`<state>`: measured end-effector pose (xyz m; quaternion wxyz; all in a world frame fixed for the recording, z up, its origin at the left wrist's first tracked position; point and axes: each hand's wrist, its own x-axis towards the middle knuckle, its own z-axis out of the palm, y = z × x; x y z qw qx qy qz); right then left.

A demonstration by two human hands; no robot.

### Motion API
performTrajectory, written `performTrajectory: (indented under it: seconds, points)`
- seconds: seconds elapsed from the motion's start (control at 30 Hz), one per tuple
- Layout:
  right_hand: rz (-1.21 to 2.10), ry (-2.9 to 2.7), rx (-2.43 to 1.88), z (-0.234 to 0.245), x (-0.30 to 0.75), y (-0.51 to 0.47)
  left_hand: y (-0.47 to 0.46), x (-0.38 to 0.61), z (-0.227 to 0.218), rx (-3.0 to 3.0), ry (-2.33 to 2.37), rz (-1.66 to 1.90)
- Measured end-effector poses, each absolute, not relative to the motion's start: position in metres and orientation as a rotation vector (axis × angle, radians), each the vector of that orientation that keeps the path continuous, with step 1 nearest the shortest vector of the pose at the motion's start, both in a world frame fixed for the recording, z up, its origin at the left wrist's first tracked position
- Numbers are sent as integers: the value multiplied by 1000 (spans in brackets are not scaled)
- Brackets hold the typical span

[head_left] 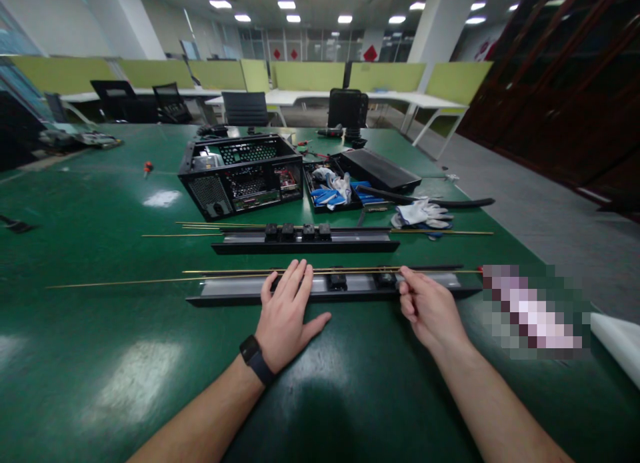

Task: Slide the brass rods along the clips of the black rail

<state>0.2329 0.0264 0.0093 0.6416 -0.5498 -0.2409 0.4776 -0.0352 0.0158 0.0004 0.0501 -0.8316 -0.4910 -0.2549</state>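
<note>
My left hand [287, 316] lies flat with its fingers spread across the near black rail [230, 291] on the green table [100, 356]. It wears a black wristband. My right hand [427, 309] is curled at the rail's right part, its fingertips pinched near a thin brass rod [150, 280] that runs along the rail's far edge. Black clips [337, 282] sit in the rail between my hands. What the right fingers grip is hard to make out.
A second black rail [305, 239] with several clips and brass rods lies farther back. Behind it stand an open black computer case [243, 175], a tray with blue-white gloves [333, 188], another glove [423, 214], a black hose [450, 201]. Office chairs and desks line the back.
</note>
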Motion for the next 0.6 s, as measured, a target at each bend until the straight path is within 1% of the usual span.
performTrajectory:
  seconds: [0.17, 0.4, 0.6]
  points:
    - [1109, -602, -1291, 11, 230, 26, 16, -35, 0, -2523, -1488, -782]
    - [1068, -501, -1247, 9, 233, 26, 17, -36, -1, -2532, -1500, -781]
    - [1092, -604, -1308, 9, 231, 26, 16, -35, 0, -2524, -1493, -785]
